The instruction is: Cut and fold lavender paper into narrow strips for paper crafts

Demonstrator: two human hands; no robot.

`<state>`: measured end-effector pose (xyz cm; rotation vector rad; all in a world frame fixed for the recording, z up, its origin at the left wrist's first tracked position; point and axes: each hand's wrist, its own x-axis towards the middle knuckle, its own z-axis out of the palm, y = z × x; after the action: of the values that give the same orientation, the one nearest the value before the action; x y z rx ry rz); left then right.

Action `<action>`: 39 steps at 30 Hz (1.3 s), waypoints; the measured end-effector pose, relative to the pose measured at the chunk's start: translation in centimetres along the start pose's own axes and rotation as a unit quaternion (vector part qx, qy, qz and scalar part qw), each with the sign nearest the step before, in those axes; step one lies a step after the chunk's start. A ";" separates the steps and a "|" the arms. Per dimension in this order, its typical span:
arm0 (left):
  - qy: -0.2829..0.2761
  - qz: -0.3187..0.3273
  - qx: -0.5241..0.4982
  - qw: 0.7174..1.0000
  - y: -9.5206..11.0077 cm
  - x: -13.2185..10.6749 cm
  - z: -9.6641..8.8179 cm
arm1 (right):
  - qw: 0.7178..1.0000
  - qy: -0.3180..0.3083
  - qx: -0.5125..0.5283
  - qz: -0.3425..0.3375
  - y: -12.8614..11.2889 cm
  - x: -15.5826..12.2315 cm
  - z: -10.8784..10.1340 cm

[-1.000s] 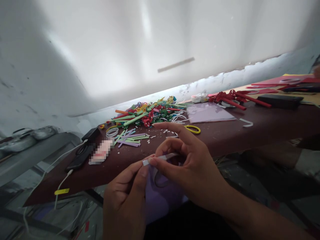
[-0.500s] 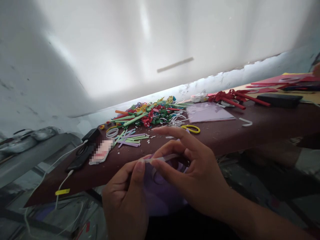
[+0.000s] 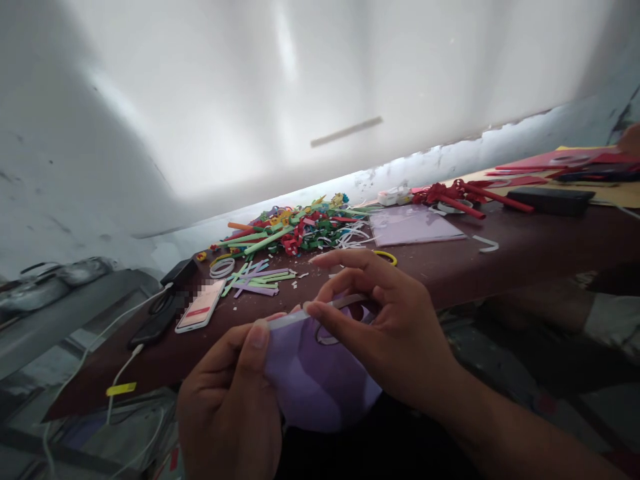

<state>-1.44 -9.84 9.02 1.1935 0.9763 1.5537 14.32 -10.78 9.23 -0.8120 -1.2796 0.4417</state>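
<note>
I hold a thin pale paper strip [image 3: 295,318] pinched at both ends. My left hand [image 3: 230,400] nips its left end between thumb and forefinger, and my right hand [image 3: 395,340] nips it further along between thumb and forefinger, with the other fingers curled loosely above. The strip's long axis runs left to right and rises a little toward the right. It hangs in front of the near edge of the table [image 3: 500,267], not on it. Just under the strip, against my palms, a purple sheet [image 3: 320,383] bulges out in soft folds.

The strip's right end goes in behind my right fingers, so I cannot see where it stops, nor whether it is joined to the sheet. A dark curved line under my right thumb is too unclear to name. The sheet's lower edge is lost in the dark below.

Past my knuckles, only part of a yellow loop [image 3: 386,255] shows. A heap of coloured paper scraps [image 3: 295,233] lies toward the far edge, and a phone [image 3: 200,307] lies near the left end.

Since a moment ago my left hand has dropped down and to the left. The strip tilts more steeply, and far more of the purple sheet shows. My right forefinger now covers more of the yellow loop.
</note>
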 end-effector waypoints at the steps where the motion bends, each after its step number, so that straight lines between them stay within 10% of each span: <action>1: 0.001 0.006 0.010 1.000 0.1 0.0 -0.1 | 1.000 0.002 0.001 -0.002 0.1 0.0 0.0; 16: -0.128 -0.001 0.019 0.992 -0.4 0.9 -0.2 | 0.999 -0.004 0.034 -0.016 1.1 0.0 0.2; 39: -0.067 -0.003 0.018 0.998 -0.5 1.9 -0.7 | 0.992 0.009 -0.100 -0.078 0.8 -0.1 -0.2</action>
<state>-2.24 -7.87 8.86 1.3024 0.9214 1.4373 14.62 -10.43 8.53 -0.8728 -1.3732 0.1824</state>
